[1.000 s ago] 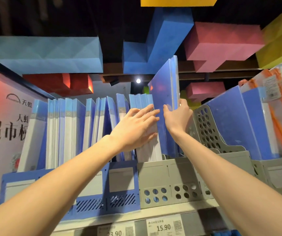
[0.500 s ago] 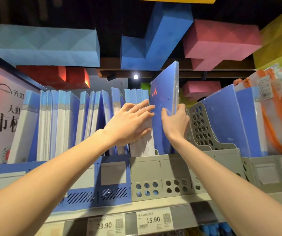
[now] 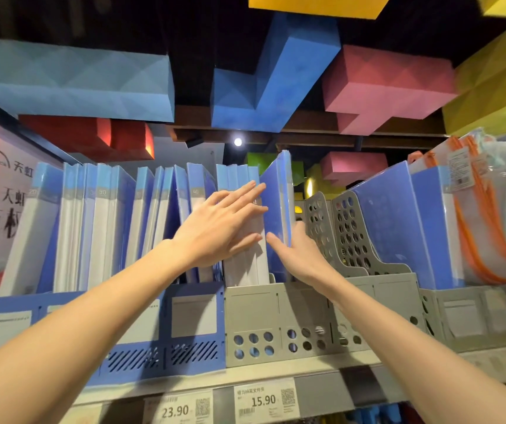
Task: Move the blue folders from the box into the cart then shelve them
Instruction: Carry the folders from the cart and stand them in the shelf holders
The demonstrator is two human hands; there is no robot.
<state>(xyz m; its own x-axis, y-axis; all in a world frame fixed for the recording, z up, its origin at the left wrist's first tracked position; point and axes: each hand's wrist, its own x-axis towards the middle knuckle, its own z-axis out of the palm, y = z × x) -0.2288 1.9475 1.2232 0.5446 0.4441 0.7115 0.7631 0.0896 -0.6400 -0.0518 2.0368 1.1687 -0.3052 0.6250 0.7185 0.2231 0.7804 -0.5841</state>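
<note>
Hands, left [image 3: 218, 228] and right [image 3: 302, 255], on blue folder [image 3: 277, 203]

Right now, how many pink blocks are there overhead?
2. A large pink block hangs at the upper right; a smaller pink block sits lower and farther back, just right of the raised blue folder. More may be hidden.

one head-worn wide-angle view, close to the shelf [image 3: 322, 373]
it looks forward and tilts upward from arm's reach, the shelf edge low in frame and coloured ceiling blocks [image 3: 276, 71] filling the top.
</note>
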